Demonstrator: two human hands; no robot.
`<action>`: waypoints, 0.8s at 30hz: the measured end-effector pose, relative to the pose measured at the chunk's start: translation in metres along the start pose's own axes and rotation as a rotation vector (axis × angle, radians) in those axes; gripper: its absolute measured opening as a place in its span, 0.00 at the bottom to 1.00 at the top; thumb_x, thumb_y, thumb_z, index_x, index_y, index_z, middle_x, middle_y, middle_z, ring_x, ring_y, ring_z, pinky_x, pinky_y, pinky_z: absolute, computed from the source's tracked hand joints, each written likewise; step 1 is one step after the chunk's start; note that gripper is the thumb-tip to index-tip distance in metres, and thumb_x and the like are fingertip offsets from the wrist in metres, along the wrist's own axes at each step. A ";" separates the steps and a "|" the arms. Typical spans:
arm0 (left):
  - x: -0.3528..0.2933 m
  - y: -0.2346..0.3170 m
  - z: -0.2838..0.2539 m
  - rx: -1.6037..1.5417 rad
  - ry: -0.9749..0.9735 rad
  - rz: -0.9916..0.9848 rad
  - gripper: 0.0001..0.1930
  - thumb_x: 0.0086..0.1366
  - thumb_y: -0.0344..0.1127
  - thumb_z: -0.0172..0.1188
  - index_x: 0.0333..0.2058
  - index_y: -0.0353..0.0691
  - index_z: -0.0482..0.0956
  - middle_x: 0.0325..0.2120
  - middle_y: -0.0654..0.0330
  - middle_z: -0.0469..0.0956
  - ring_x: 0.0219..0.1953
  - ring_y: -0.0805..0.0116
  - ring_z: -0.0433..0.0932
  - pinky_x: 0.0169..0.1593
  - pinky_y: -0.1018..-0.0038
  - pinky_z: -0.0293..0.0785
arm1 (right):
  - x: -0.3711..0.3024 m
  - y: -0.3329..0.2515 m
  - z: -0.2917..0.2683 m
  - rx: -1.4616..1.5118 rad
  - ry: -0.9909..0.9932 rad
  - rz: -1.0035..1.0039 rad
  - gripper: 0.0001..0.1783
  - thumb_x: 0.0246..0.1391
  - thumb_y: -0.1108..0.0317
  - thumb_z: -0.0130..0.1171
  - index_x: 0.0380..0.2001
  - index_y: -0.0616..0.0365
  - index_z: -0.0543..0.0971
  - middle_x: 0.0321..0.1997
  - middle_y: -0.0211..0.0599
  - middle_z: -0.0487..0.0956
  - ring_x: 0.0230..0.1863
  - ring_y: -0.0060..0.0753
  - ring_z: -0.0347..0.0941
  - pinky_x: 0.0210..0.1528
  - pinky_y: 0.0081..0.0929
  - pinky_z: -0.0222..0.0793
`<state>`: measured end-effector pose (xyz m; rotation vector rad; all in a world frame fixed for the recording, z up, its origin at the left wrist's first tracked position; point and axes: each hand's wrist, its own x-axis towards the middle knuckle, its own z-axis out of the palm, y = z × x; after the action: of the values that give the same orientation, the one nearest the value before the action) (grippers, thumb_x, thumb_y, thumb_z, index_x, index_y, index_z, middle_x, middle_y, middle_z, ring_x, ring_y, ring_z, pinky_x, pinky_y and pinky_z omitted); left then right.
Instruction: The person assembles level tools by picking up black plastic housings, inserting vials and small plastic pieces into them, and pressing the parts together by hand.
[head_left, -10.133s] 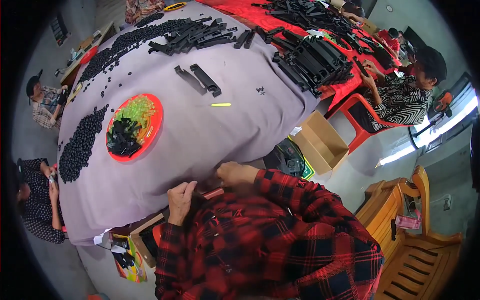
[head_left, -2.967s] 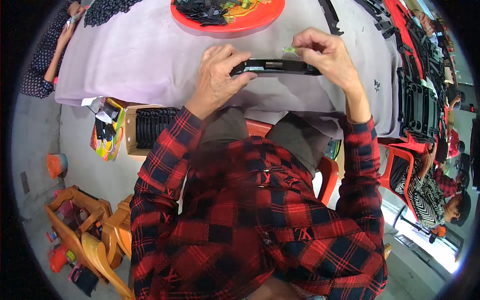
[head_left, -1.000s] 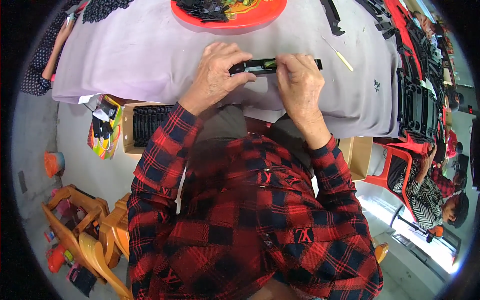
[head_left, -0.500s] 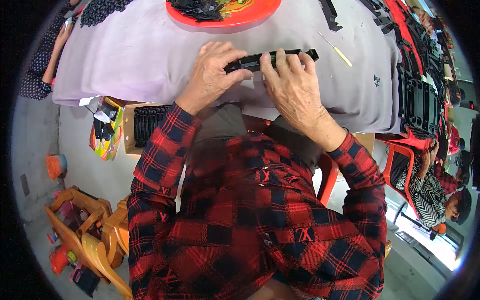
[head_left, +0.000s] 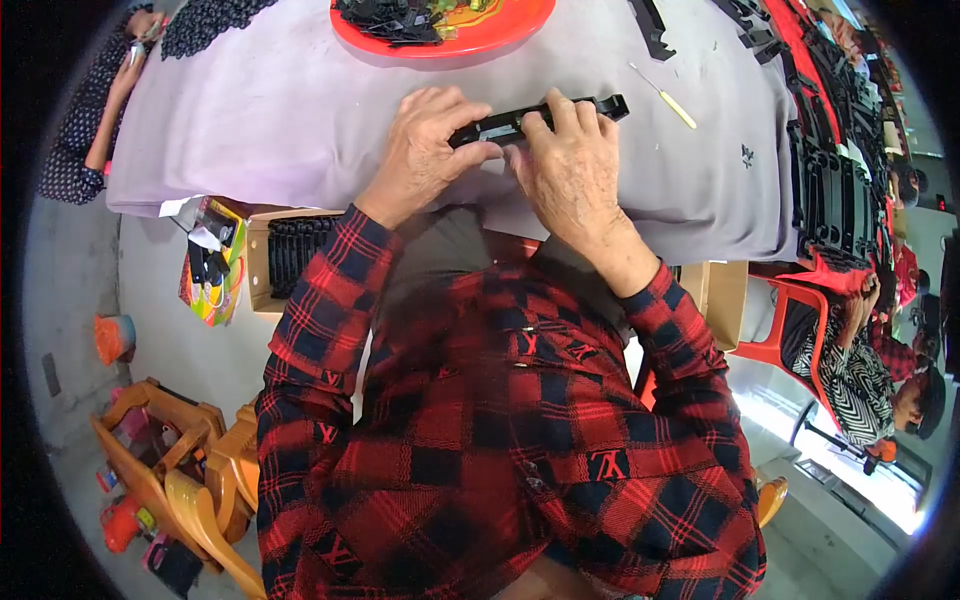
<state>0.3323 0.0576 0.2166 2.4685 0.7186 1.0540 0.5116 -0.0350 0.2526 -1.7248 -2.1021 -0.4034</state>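
Over the grey tablecloth (head_left: pixel 300 130), a long black plastic piece (head_left: pixel 500 129) lies crosswise between my hands. My left hand (head_left: pixel 422 148) pinches its left end, thumb on the near side and fingers on the far side. My right hand (head_left: pixel 575 170) grips it from above, right of the middle, with curled fingers hiding part of it. Its right end sticks out past those fingers. A thin tool with a pale yellow handle (head_left: pixel 678 109) lies on the cloth to the right. A similar black piece (head_left: pixel 652 30) lies farther back.
A red plate (head_left: pixel 450 49) of small black parts stands at the back. Black beads (head_left: pixel 205 28) are heaped at far left; black pieces (head_left: pixel 835 200) line the right edge. Below the table are a box (head_left: pixel 258 265) and a red chair (head_left: pixel 785 335). Other people sit left and right.
My right hand has shifted slightly left along the black piece, and its thumb is now nearer my left thumb. My left hand keeps its hold. The view has moved slightly.
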 end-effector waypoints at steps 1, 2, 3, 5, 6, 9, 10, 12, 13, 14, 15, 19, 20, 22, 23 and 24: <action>0.000 0.000 0.000 0.000 0.001 0.002 0.21 0.50 0.39 0.75 0.42 0.37 0.81 0.32 0.59 0.75 0.40 0.58 0.74 0.50 0.64 0.68 | 0.000 0.001 0.000 0.030 -0.006 0.015 0.19 0.45 0.63 0.69 0.39 0.61 0.79 0.54 0.53 0.75 0.52 0.48 0.70 0.55 0.46 0.63; -0.001 0.001 0.000 -0.006 0.003 -0.005 0.21 0.51 0.40 0.75 0.42 0.37 0.81 0.32 0.59 0.75 0.40 0.57 0.74 0.50 0.64 0.68 | 0.000 0.002 -0.001 0.060 -0.013 0.029 0.19 0.44 0.63 0.70 0.39 0.60 0.80 0.54 0.51 0.75 0.52 0.48 0.70 0.55 0.46 0.63; -0.001 0.001 0.000 -0.014 0.004 -0.013 0.21 0.51 0.40 0.75 0.42 0.36 0.81 0.32 0.59 0.75 0.39 0.57 0.74 0.50 0.64 0.68 | 0.001 0.004 -0.001 0.058 -0.013 0.029 0.19 0.44 0.63 0.70 0.39 0.60 0.80 0.54 0.51 0.75 0.52 0.48 0.70 0.55 0.46 0.63; -0.001 0.001 0.000 -0.004 0.010 -0.006 0.22 0.51 0.41 0.75 0.42 0.36 0.82 0.32 0.59 0.75 0.39 0.57 0.74 0.50 0.64 0.68 | 0.002 0.012 -0.002 0.169 0.007 0.009 0.19 0.45 0.65 0.69 0.41 0.59 0.80 0.54 0.47 0.76 0.51 0.47 0.70 0.53 0.43 0.65; -0.002 0.001 0.000 0.005 0.012 0.001 0.22 0.51 0.41 0.75 0.41 0.36 0.82 0.31 0.59 0.75 0.39 0.57 0.74 0.50 0.63 0.68 | 0.002 0.018 -0.004 0.169 0.005 0.005 0.19 0.45 0.65 0.69 0.41 0.59 0.80 0.54 0.47 0.76 0.51 0.47 0.70 0.53 0.43 0.65; 0.000 0.003 -0.003 -0.004 -0.003 -0.024 0.21 0.51 0.42 0.75 0.41 0.37 0.82 0.32 0.59 0.74 0.39 0.58 0.74 0.51 0.63 0.67 | -0.001 0.033 -0.014 0.357 0.117 0.055 0.18 0.45 0.67 0.69 0.41 0.57 0.81 0.50 0.40 0.78 0.49 0.44 0.71 0.51 0.39 0.66; 0.000 0.004 -0.003 -0.005 -0.006 -0.028 0.21 0.51 0.42 0.75 0.41 0.37 0.82 0.32 0.59 0.74 0.39 0.58 0.74 0.51 0.63 0.67 | -0.005 0.036 -0.015 0.414 0.136 0.121 0.16 0.45 0.67 0.69 0.40 0.56 0.82 0.48 0.37 0.79 0.48 0.43 0.71 0.50 0.39 0.66; -0.001 0.004 -0.004 0.003 -0.017 -0.037 0.21 0.51 0.41 0.75 0.41 0.37 0.82 0.31 0.59 0.74 0.40 0.58 0.73 0.51 0.63 0.67 | -0.006 0.039 -0.016 0.442 0.142 0.152 0.12 0.46 0.68 0.68 0.37 0.52 0.83 0.41 0.30 0.80 0.44 0.39 0.71 0.47 0.38 0.65; -0.001 0.004 -0.004 0.000 -0.020 -0.039 0.21 0.51 0.41 0.75 0.41 0.37 0.82 0.31 0.59 0.74 0.40 0.58 0.73 0.51 0.63 0.67 | -0.005 0.039 -0.018 0.442 0.139 0.155 0.12 0.46 0.68 0.68 0.37 0.52 0.83 0.41 0.30 0.80 0.44 0.39 0.71 0.47 0.38 0.65; -0.001 0.004 -0.004 -0.002 -0.015 -0.034 0.21 0.51 0.41 0.75 0.41 0.37 0.82 0.31 0.59 0.74 0.40 0.58 0.73 0.51 0.63 0.67 | -0.004 0.037 -0.020 0.396 0.092 0.082 0.13 0.45 0.69 0.68 0.37 0.52 0.83 0.40 0.30 0.79 0.43 0.39 0.71 0.47 0.37 0.65; -0.001 0.004 -0.004 -0.003 -0.009 -0.029 0.21 0.51 0.41 0.75 0.41 0.38 0.82 0.31 0.59 0.73 0.40 0.58 0.73 0.51 0.63 0.67 | -0.003 0.035 -0.020 0.349 0.046 0.008 0.14 0.44 0.69 0.68 0.38 0.51 0.83 0.40 0.29 0.79 0.42 0.38 0.71 0.46 0.36 0.65; 0.001 0.004 -0.002 0.004 -0.012 -0.017 0.20 0.51 0.41 0.75 0.41 0.38 0.82 0.31 0.60 0.73 0.40 0.58 0.73 0.51 0.63 0.67 | 0.001 0.035 -0.005 0.306 0.048 -0.117 0.14 0.44 0.69 0.68 0.38 0.51 0.83 0.37 0.29 0.77 0.41 0.38 0.70 0.46 0.35 0.64; 0.001 0.004 -0.001 0.005 -0.009 -0.017 0.20 0.51 0.41 0.75 0.41 0.38 0.82 0.31 0.60 0.73 0.40 0.58 0.73 0.51 0.63 0.66 | 0.001 0.035 -0.002 0.292 0.029 -0.113 0.14 0.43 0.69 0.68 0.37 0.51 0.83 0.36 0.29 0.76 0.41 0.38 0.70 0.46 0.36 0.65; 0.000 0.004 -0.001 0.005 -0.009 -0.021 0.20 0.51 0.41 0.75 0.41 0.38 0.82 0.31 0.60 0.73 0.40 0.58 0.73 0.51 0.64 0.66 | 0.001 0.033 0.001 0.282 0.007 -0.108 0.13 0.43 0.70 0.67 0.37 0.52 0.83 0.36 0.29 0.76 0.41 0.38 0.71 0.46 0.36 0.65; -0.001 0.003 -0.001 0.004 -0.002 -0.017 0.20 0.51 0.40 0.75 0.41 0.38 0.82 0.31 0.60 0.73 0.40 0.58 0.73 0.51 0.64 0.66 | 0.002 0.031 0.002 0.255 0.022 -0.125 0.12 0.43 0.70 0.67 0.35 0.52 0.82 0.35 0.29 0.75 0.41 0.38 0.71 0.46 0.36 0.65; -0.001 0.002 -0.001 0.002 0.003 -0.014 0.21 0.50 0.40 0.75 0.40 0.38 0.82 0.31 0.60 0.73 0.40 0.58 0.73 0.51 0.64 0.66 | 0.002 0.029 0.002 0.229 0.037 -0.141 0.11 0.43 0.71 0.67 0.34 0.52 0.82 0.34 0.29 0.75 0.41 0.39 0.71 0.46 0.37 0.65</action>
<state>0.3315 0.0550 0.2179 2.4609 0.7369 1.0529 0.5389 -0.0264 0.2512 -1.4359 -2.1575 -0.2216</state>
